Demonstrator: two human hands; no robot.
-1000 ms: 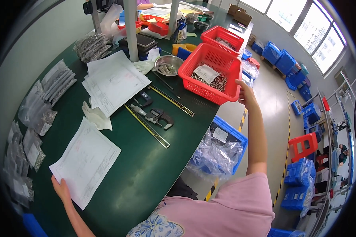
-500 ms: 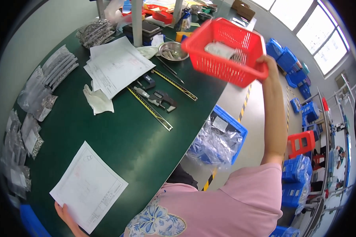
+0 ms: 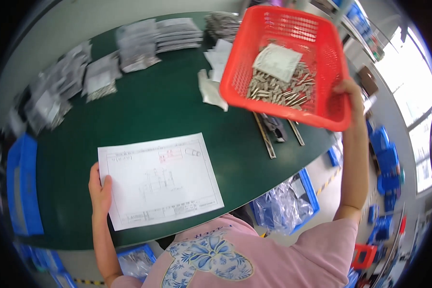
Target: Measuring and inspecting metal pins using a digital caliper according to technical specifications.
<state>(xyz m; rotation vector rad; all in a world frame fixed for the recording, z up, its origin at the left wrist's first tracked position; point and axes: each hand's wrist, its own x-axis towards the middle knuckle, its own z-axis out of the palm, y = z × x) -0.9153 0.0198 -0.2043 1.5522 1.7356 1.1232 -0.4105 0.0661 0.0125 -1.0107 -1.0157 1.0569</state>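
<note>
My left hand [image 3: 101, 189] grips the left edge of a white drawing sheet [image 3: 161, 185], thumb on top and fingers underneath, at the near side of the green table. My right hand [image 3: 350, 93] is closed on the right rim of a red perforated plastic basket [image 3: 285, 113], raised over the table's right part and tilted toward me. Many small flat metal pieces [image 3: 297, 89] lie in the basket, with a white paper packet [image 3: 277, 62] on top of them. A white glove [image 3: 211, 91] lies just left of the basket.
Bags of metal parts [image 3: 180, 34] line the table's far and left edges. Behind the basket lie papers [image 3: 219, 57], a micrometer [image 3: 275, 127] and a yellow-black rail [image 3: 264, 137], partly hidden. A blue bin [image 3: 24, 185] stands left; a plastic-lined blue crate [image 3: 312, 192] sits below the table's right edge.
My view has turned left. The basket has come nearer over the table and tipped so its contents show. The drawing sheet, still in my left hand, now lies squarer before me.
</note>
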